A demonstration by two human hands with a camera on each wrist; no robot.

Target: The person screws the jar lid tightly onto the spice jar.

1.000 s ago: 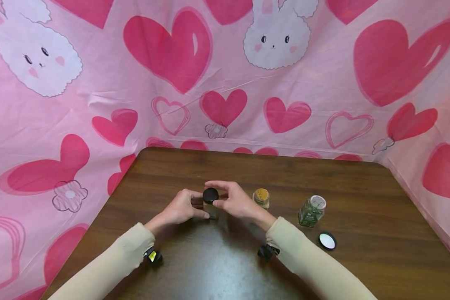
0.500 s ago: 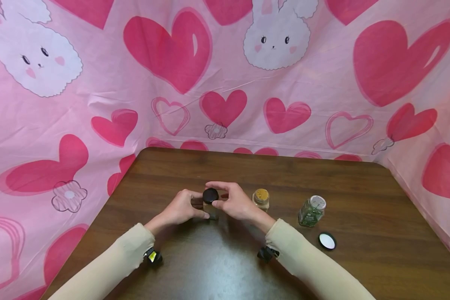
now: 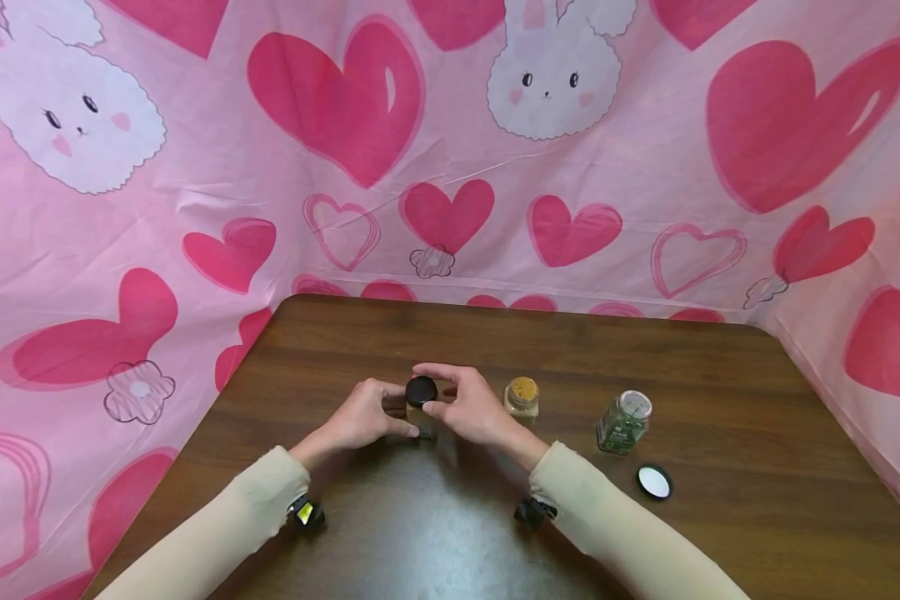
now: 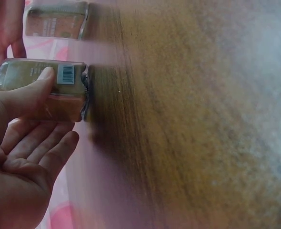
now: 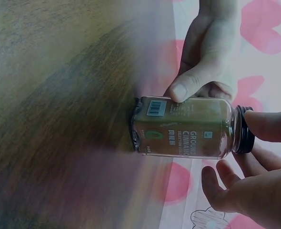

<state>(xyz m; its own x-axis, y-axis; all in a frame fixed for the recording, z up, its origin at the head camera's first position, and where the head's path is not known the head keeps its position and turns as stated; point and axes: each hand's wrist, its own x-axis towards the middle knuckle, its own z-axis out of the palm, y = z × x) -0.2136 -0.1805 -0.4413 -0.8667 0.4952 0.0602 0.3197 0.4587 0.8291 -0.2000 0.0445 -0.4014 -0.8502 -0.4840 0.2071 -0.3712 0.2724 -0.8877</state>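
A spice jar labelled ground cinnamon (image 5: 181, 129) stands upright at the middle of the table, its base right at the wood. My left hand (image 3: 363, 414) holds the body of this jar, thumb on the near side beside the barcode label. Up at the top, my right hand (image 3: 474, 403) grips the black lid (image 3: 422, 391) between thumb and fingers. The lid sits on the jar's neck. In the right wrist view, the other fingers of that hand (image 5: 255, 186) hang loosely curled below the lid.
Right of my hands stands a lidless jar of yellow spice (image 3: 523, 400). Farther right is a jar of green herbs (image 3: 622, 425), with a black-rimmed lid (image 3: 654, 482) lying white side up before it. Pink heart-patterned cloth (image 3: 450, 125) rises behind the brown table (image 3: 390, 517).
My right thumb has crept slightly left along the lid, and the right wrist has shifted a little. The left hand and the jar stay in place.
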